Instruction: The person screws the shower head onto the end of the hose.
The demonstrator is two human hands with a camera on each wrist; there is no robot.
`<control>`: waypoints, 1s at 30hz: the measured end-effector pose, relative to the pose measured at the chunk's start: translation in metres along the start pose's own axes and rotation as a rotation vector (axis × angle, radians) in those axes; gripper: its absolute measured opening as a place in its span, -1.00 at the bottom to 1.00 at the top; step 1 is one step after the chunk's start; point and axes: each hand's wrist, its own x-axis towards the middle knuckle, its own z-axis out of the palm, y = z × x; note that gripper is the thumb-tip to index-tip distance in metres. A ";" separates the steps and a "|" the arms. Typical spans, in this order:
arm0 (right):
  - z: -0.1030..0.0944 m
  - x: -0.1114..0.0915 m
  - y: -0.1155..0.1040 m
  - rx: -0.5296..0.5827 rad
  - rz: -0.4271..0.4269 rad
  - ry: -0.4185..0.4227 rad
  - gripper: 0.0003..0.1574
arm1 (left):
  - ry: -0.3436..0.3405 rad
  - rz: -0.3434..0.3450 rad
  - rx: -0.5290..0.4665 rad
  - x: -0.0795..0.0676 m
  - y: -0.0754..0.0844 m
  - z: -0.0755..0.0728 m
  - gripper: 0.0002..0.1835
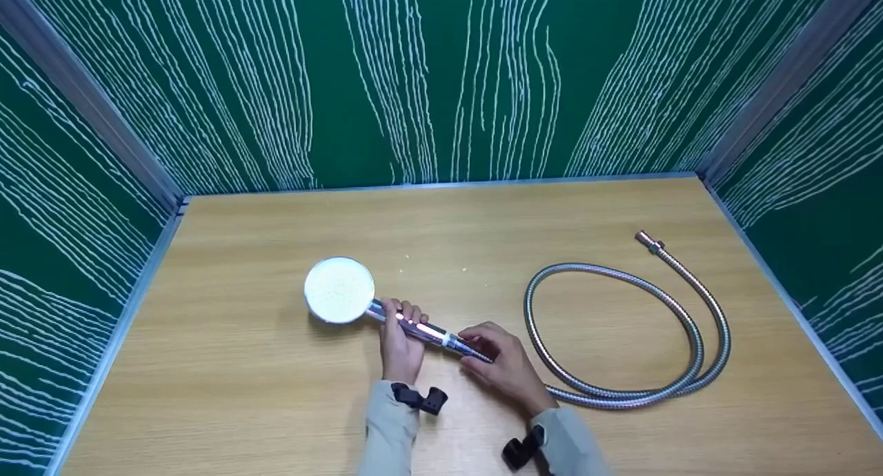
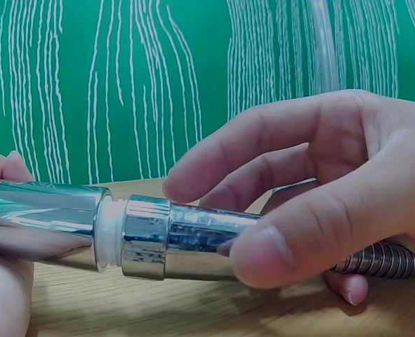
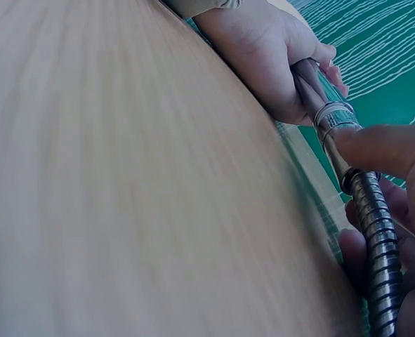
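Gripping the handle (image 1: 433,334), the left hand (image 1: 402,346) is probably steadying the shower head (image 1: 339,290) while the right hand (image 1: 507,367) is pinching the hose connector (image 2: 147,239); metal hose (image 1: 621,403) is looping to the shower head's right.

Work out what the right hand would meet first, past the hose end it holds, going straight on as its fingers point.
Probably the white collar at the end of the shower handle, then the left hand; depth is unclear.

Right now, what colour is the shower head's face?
The face is white, best seen in the head view.
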 end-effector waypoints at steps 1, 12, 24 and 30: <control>0.001 0.000 0.003 0.006 -0.007 0.000 -0.53 | -0.004 0.002 0.003 0.000 0.000 0.000 -0.58; 0.000 0.000 0.008 0.010 -0.028 -0.011 -0.58 | -0.009 0.011 0.004 0.000 0.000 0.000 -0.60; 0.000 0.000 0.007 -0.001 0.018 -0.018 -0.61 | 0.017 -0.002 -0.008 -0.001 0.001 0.001 -0.60; -0.002 0.000 -0.011 -0.012 0.036 -0.022 -0.64 | 0.000 0.001 -0.008 0.000 0.000 0.000 -0.60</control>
